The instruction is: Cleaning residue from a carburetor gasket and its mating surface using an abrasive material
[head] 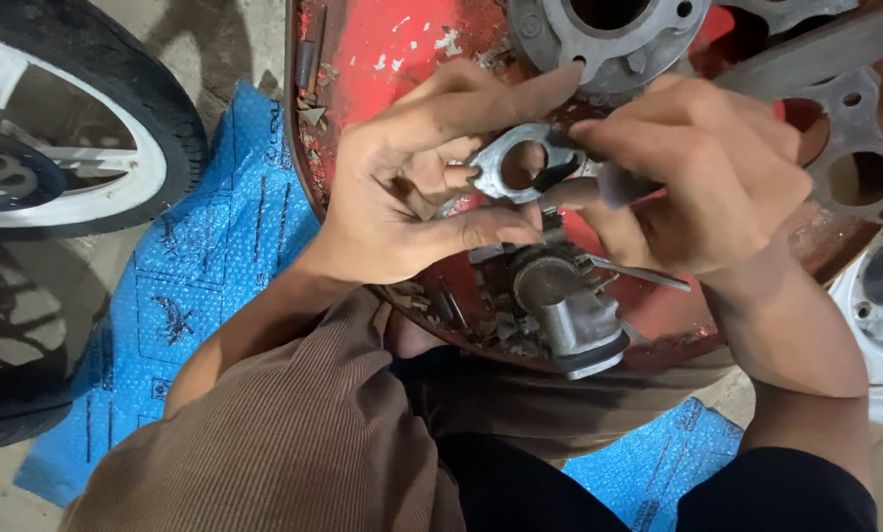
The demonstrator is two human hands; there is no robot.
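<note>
At frame centre, the left hand (417, 187) pinches a grey metal flange (520, 163) steady so the right hand (702, 172), fingers curled around perhaps a thin tool, works it.

We see a flat grey metal flange (522, 163) with one large round hole, held level just above the red tray (382, 49). Directly below it, over the tray's near rim, sits a grimy grey carburettor (559, 305). The flange's right end is, we think, hidden by fingers.
</note>
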